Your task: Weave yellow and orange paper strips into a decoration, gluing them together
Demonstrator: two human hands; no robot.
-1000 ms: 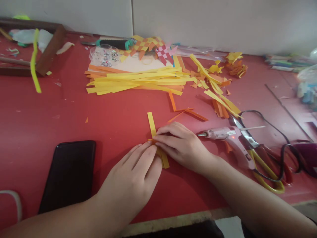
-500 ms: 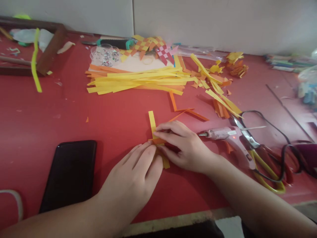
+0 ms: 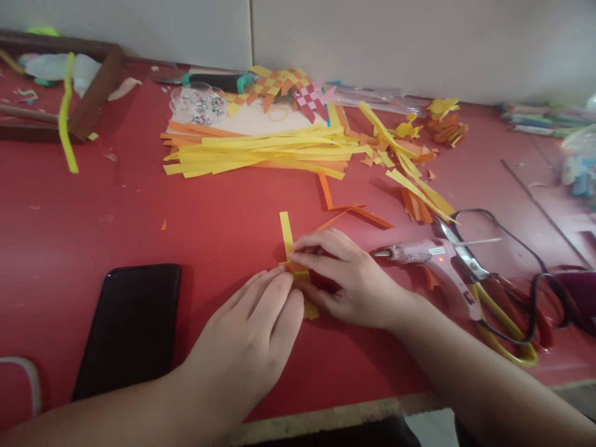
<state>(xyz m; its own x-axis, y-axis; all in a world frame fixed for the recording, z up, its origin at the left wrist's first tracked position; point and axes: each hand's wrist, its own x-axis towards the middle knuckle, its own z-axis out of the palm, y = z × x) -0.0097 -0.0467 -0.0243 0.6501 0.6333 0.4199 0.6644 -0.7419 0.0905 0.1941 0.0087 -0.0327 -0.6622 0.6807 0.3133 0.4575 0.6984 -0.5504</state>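
Note:
On the red table [image 3: 214, 223], my left hand [image 3: 251, 335] lies with its fingers together, pressing down on the near end of a yellow paper strip [image 3: 285, 233]. My right hand [image 3: 349, 279] curls over the same spot, its fingertips pinching an orange strip [image 3: 292, 266] that crosses the yellow one. The far end of the yellow strip sticks out beyond my fingers. Where the two strips cross is mostly hidden under both hands.
A black phone [image 3: 130, 329] lies at the near left. A pink glue gun [image 3: 419, 253] and yellow-handled scissors [image 3: 488, 292] with a black cord lie to the right. A pile of yellow and orange strips [image 3: 261, 152], woven paper fish [image 3: 288, 87] and a wooden frame [image 3: 93, 93] sit farther back.
My right hand's fingers lifted slightly and shifted along the orange strip. My left hand has slid a little to the right over the yellow strip's near end.

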